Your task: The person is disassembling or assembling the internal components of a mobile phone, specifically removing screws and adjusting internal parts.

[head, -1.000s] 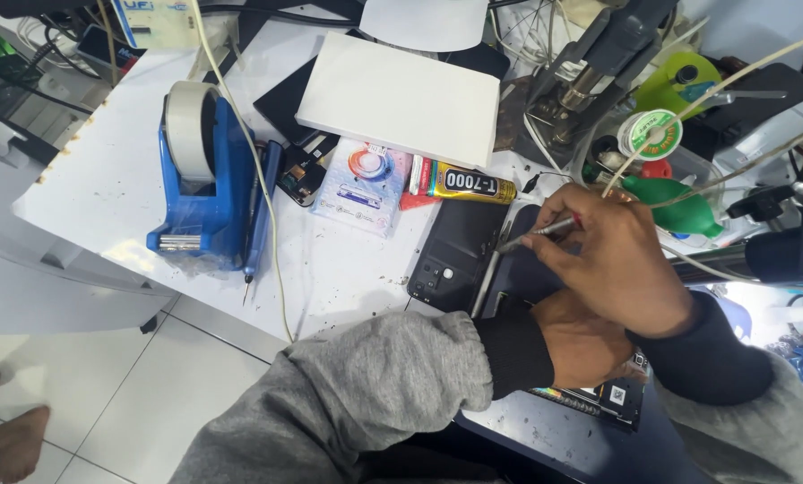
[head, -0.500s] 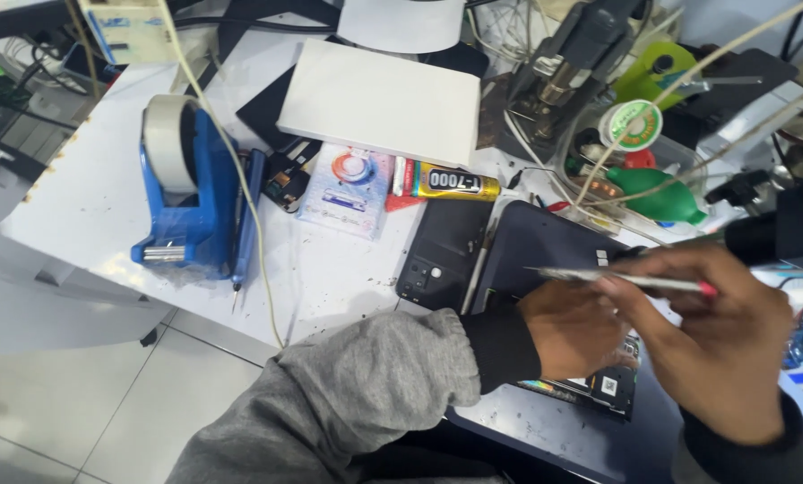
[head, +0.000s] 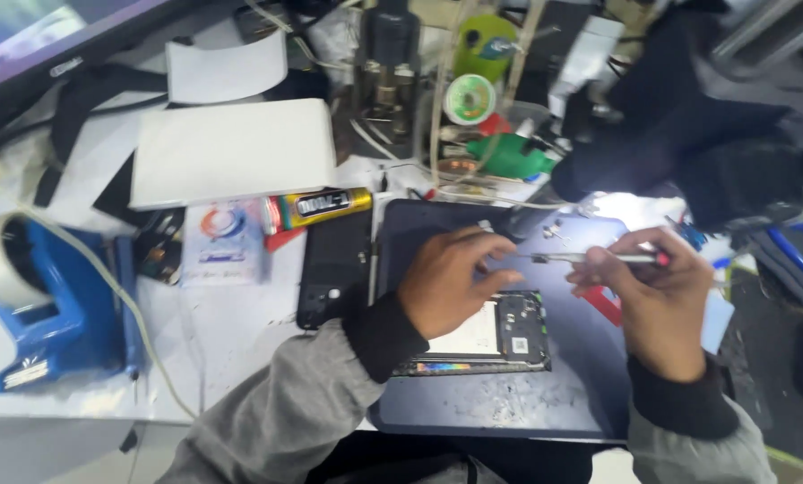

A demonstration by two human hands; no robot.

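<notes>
Both hands (head: 545, 287) on slim screwdriver (head: 590, 258) above opened phone (head: 487, 336)

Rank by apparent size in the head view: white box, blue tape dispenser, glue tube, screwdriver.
1. white box
2. blue tape dispenser, nearer the camera and cut off, so unsure
3. and 4. glue tube and screwdriver look alike

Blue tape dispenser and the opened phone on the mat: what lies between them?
In the head view, between the blue tape dispenser and the opened phone lie a thin cable and a black phone back cover.
</notes>
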